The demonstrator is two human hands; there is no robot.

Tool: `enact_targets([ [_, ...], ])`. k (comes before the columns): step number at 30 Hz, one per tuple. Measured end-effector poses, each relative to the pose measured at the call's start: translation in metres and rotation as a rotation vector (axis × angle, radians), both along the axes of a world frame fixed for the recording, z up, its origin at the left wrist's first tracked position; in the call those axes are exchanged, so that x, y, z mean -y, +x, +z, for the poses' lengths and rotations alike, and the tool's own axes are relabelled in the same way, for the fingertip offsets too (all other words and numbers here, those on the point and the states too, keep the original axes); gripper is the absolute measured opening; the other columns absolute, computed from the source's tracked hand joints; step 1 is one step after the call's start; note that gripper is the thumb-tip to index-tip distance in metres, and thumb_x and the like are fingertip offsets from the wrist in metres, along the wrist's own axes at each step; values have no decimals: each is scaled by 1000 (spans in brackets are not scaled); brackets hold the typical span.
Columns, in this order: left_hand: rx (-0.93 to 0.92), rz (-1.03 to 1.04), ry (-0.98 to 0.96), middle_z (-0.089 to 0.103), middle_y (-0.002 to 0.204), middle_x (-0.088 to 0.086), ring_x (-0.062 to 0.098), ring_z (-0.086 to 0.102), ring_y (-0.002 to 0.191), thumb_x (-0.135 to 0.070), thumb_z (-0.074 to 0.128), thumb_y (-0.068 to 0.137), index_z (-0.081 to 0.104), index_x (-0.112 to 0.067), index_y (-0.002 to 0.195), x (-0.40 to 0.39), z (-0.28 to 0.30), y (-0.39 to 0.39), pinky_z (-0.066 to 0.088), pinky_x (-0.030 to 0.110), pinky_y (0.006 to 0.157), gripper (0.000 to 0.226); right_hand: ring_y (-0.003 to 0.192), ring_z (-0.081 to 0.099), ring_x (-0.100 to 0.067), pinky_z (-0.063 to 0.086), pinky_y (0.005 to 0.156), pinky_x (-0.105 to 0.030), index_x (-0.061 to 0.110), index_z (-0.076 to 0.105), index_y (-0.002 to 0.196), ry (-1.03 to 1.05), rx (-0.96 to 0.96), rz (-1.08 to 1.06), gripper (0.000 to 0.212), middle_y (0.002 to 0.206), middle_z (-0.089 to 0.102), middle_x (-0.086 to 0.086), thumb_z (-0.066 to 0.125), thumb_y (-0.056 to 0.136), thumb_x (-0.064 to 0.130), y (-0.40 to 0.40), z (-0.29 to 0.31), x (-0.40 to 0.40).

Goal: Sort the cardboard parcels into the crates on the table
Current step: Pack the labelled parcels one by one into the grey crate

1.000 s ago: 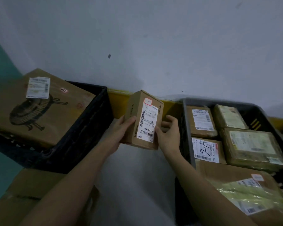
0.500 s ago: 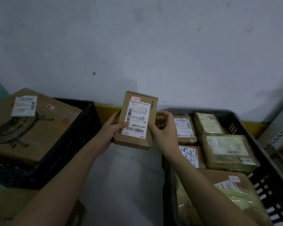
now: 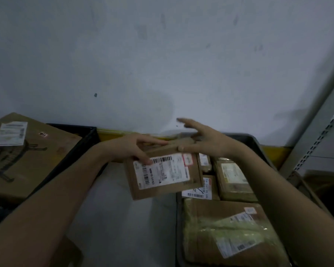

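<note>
Small parcel [image 3: 163,173] held mid-frame, over the gap between two crates.

Left hand [image 3: 132,149] grasps its upper left edge, thumb on the white barcode label; print too blurred to read. Right hand [image 3: 206,140] is released, fingers spread, thumb touching the parcel's top edge. Grey crate [image 3: 255,140] at right holds labelled parcels, one marked "YAB". Black crate [image 3: 85,139] at left holds a large box [image 3: 27,157] with a white label.
</note>
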State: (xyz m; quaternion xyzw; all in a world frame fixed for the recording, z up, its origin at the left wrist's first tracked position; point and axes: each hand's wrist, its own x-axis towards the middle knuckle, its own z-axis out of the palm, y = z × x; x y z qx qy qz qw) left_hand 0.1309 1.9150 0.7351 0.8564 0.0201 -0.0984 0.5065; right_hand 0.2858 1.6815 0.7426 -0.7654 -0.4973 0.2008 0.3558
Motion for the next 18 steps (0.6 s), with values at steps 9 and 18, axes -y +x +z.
enact_targets([
  [9,506,668,255,43,146,4,21,41,133,-30,73,85,38,-22,150,67,-27,48,33,30,105,75,96,69,-28,63,72,-45,19,51,125,348,-507,-567,35,117,64,-13,62,96,33,31,-37,40],
  [18,139,589,-21,56,131,-19,-14,54,95,-48,57,86,-1,-49,154,163,-163,31,50,19,76,89,106,61,-29,62,62,-40,11,41,139,90,-535,-779,55,131,58,-13,58,95,41,42,-101,15],
])
